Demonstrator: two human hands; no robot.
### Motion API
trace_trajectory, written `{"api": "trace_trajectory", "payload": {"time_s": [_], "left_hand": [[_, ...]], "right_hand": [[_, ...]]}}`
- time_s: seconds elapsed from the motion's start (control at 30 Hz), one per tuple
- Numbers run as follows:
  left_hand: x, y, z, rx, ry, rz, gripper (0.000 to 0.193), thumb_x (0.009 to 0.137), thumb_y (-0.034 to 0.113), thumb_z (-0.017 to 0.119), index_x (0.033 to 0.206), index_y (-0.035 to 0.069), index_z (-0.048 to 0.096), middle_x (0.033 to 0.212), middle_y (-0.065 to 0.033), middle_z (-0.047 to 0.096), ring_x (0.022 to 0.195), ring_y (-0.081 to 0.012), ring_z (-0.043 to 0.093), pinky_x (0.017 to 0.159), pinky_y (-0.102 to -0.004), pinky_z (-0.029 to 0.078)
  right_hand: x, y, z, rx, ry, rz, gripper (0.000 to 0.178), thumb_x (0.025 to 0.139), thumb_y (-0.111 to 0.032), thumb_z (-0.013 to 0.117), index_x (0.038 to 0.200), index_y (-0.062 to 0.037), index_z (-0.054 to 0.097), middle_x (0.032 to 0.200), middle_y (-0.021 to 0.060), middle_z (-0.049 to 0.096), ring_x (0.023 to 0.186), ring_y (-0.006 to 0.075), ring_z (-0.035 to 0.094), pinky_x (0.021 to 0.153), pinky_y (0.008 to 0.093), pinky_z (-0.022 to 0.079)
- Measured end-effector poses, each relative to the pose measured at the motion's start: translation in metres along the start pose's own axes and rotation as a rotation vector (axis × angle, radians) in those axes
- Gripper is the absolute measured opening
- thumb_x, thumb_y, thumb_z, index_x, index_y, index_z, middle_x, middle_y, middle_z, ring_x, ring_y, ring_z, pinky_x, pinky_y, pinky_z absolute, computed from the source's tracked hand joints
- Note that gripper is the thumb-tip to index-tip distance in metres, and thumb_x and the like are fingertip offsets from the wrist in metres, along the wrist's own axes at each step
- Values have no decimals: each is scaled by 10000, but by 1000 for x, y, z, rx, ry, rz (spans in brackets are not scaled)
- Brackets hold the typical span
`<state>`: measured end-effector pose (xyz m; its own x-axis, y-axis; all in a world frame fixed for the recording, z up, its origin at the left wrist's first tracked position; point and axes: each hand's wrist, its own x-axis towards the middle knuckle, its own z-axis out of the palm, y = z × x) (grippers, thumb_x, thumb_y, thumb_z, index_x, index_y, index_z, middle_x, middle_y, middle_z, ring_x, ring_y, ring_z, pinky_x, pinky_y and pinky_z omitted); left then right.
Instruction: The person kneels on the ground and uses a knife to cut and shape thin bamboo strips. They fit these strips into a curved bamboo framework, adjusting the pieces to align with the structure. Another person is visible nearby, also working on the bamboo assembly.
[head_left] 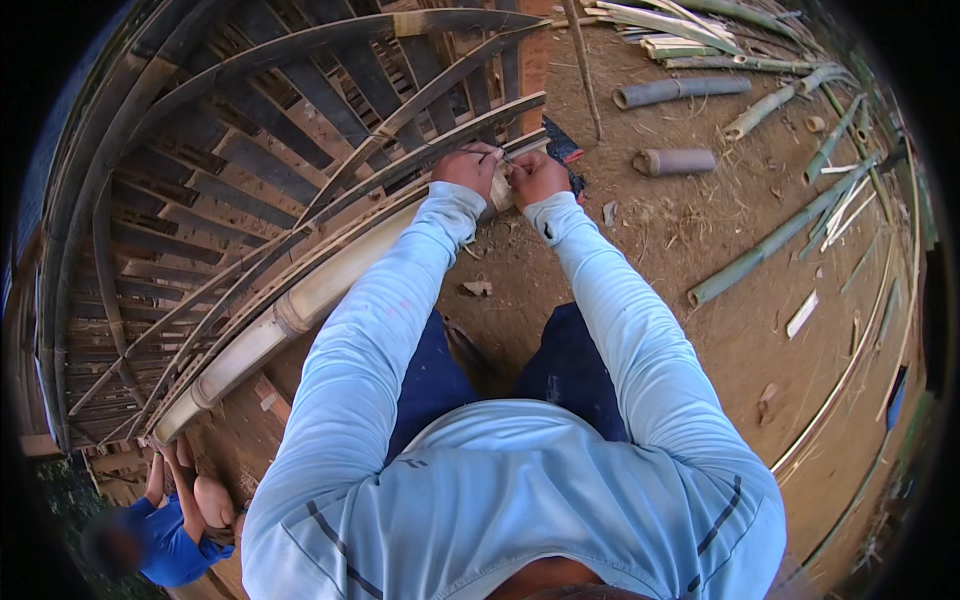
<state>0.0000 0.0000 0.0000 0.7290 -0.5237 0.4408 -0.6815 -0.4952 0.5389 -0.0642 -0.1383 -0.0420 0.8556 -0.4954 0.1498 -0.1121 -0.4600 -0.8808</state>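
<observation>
1. The brown dirt floor spreads under everything; its outer parts bend and fade into the black rim of the view.
2. A large slatted bamboo frame fills the upper left, its dark slats crossed by curved rails. The far left side is lost in shadow.
3. The person's torso, in a pale blue shirt, covers the bottom middle, hiding the floor behind it; the legs show only in part, and the feet are hard to make out.
4. The thick pale bamboo pole lies along the frame's near edge. The left sleeve and both hands cover much of its upper end.
5. A co-worker in blue crouches at lower left by the pole's other end, head blurred, with arms raised toward it.
6. At right, a long green pole lies slantwise; a heap of split bamboo is partly cut off above.
7. A grey tube and a shorter brown tube lie near a thin stick.
8. The left hand and right hand meet at the pole's upper end, fingers curled; whether they pinch anything cannot be told.
9. A dark cloth shows partly behind the right hand.
</observation>
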Motion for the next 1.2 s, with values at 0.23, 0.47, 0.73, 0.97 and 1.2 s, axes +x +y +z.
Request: {"api": "trace_trajectory", "payload": {"time_s": [0.23,0.47,0.73,0.97,1.2], "left_hand": [[4,6,5,127,-30,-57,322,884,332,521,853,65,697,941,-61,673,845,-311,627,757,-379,495],[18,11,-6,204,-155,-23,339,888,348,510,857,68,698,969,-70,667,871,-305,621,792,-386,491],[22,39,-7,248,-121,-112,348,879,380,503,891,91,696,962,-107,664,872,-337,619,788,-418,492],[32,55,-9,302,-196,-287,339,852,403,531,943,119,692,930,-157,662,876,-364,620,796,-433,494],[28,46,-14,135,-182,-177,325,840,367,555,921,84,691,934,-168,661,884,-359,623,795,-422,496]], "right_hand": [[-9,-4,2,-169,89,-104,144,796,-165,623,829,-25,608,812,203,646,788,380,626,703,447,500],[-9,-22,1,-326,54,-89,135,835,-138,532,835,-9,571,811,268,619,812,424,613,701,492,484],[-5,-18,-2,-380,-42,-57,205,862,-196,498,885,-4,567,892,266,625,856,420,608,745,479,484],[7,-37,-7,-557,-153,-1,275,841,-251,542,978,-17,588,931,239,643,881,399,620,779,456,499],[0,-50,-2,-567,-100,15,249,872,-229,490,932,-25,619,918,222,654,888,372,636,774,434,513]]}}
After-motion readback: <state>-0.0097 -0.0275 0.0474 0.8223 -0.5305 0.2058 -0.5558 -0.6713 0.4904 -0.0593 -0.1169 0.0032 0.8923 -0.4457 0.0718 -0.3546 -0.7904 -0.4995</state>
